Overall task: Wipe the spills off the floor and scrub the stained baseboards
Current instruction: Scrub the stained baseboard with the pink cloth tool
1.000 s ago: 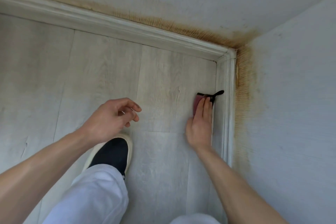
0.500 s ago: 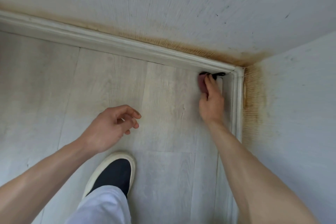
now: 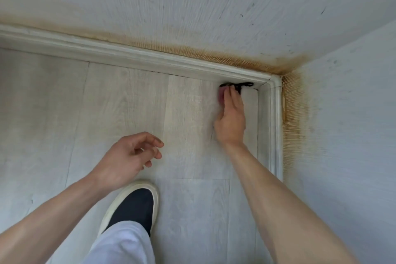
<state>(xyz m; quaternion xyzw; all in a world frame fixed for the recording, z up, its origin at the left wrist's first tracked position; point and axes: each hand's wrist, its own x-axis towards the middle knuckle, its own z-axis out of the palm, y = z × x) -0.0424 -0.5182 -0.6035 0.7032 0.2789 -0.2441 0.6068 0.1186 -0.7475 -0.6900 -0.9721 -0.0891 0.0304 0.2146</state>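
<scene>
Right hand (image 3: 230, 122) presses pink sponge (image 3: 221, 94) flat-fingered on floor (image 3: 128, 96) against corner baseboard (image 3: 150, 57) (left hand (image 3: 128, 156) idle, loosely curled, empty); should press harder into the seam.

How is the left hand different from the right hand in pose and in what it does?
The right hand reaches to the corner with straight fingers pressing a reddish pad on the floor by the baseboard; the left hand touches nothing. The left hand's fingers are loosely curled, near the shoe. Both are bare.
</scene>
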